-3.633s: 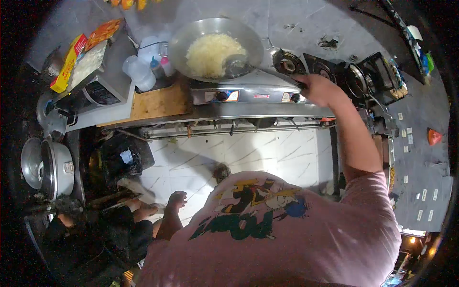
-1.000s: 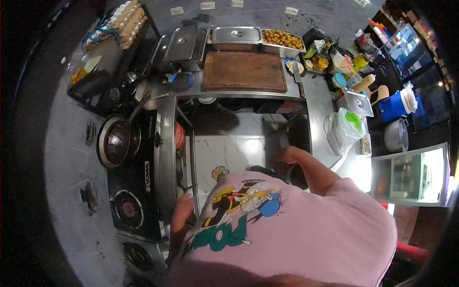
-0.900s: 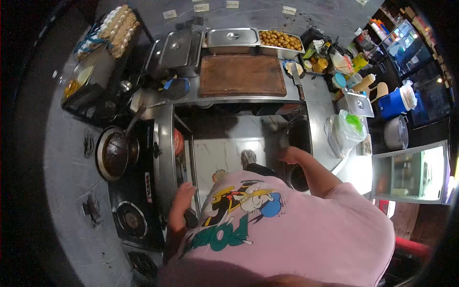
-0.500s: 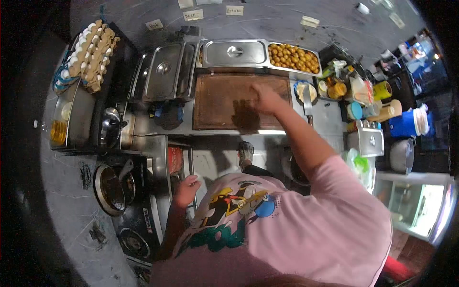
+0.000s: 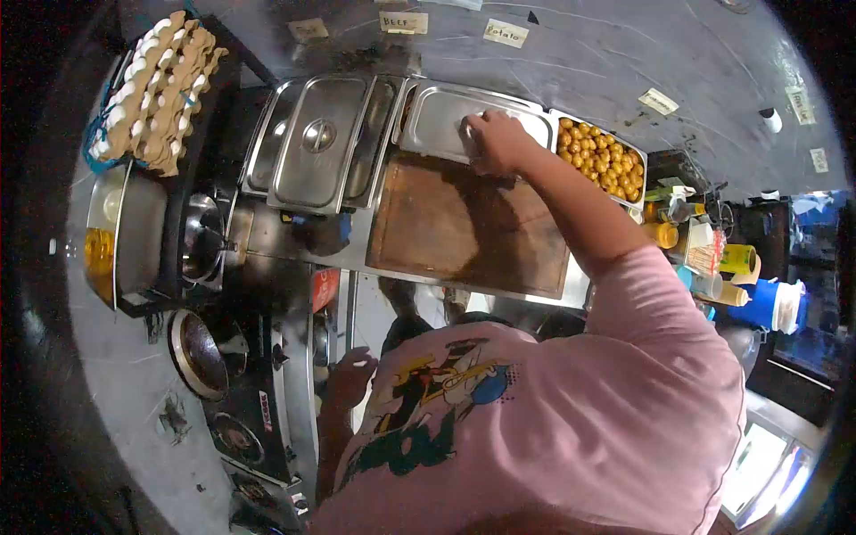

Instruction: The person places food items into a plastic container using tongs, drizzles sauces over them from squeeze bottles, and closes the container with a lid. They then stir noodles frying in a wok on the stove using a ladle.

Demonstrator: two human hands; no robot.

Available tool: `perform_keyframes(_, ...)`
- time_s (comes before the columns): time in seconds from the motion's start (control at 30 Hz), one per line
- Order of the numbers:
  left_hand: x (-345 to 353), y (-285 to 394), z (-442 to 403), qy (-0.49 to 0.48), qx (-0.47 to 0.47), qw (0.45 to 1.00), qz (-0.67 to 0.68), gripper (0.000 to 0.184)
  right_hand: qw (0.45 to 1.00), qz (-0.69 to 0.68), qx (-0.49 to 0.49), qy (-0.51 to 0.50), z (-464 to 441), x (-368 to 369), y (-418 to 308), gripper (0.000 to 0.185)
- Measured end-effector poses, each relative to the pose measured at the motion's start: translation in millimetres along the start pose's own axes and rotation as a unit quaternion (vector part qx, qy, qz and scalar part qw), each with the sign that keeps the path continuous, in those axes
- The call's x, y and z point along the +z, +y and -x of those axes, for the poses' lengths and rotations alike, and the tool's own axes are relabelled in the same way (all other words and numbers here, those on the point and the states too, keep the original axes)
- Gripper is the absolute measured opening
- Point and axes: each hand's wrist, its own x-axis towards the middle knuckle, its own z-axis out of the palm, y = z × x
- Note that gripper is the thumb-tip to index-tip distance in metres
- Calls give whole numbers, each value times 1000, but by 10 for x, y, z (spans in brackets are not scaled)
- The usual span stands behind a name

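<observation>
My right hand [image 5: 496,143] is over the middle of a steel pan lid [image 5: 434,111], its fingers closed around the spot where the handle sits; the handle itself is hidden. Just in front of that lid lies a brown wooden cutting board [image 5: 446,223], with the shadow of my arm across it. Beside the lid, on the right, a steel pan holds many small round brown potatoes [image 5: 599,160]. Low near my waist hangs my left hand [image 5: 353,374], in shadow, fingers loosely bent and apart, with nothing in it.
More lidded steel pans [image 5: 318,134] stand left of the board. Trays of eggs [image 5: 156,98] are stacked at the far left, above a frying pan [image 5: 198,355] on a stove [image 5: 239,437]. Bottles and tubs, including a blue jug [image 5: 765,303], crowd the right side.
My right hand has moved from above the cutting board up to the lid. The view has shifted and turned. My left hand stays low by my side.
</observation>
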Motion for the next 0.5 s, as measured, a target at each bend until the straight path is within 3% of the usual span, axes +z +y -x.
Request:
perform_keyframes(0.07,-190,478,-186,103,51,990,86,31,996,-57,-61,-11,324,-158,-154,77)
perform_keyframes(0.1,-316,711,-344,136,107,982,81,29,995,-72,-62,-22,527,-172,-274,87)
perform_keyframes(0.13,-464,955,-526,167,163,969,76,28,993,-93,-60,-29,760,-170,-416,84)
perform_keyframes(0.2,-828,1530,-901,147,213,953,156,26,991,-110,-54,-54,1155,-15,-605,83)
perform_keyframes(0.37,-1341,2682,-1853,92,226,959,142,28,988,-140,-6,-58,1766,339,-879,84)
perform_keyframes(0.5,-1326,3137,-2588,84,342,936,-5,27,984,-158,64,-57,1977,487,-874,84)
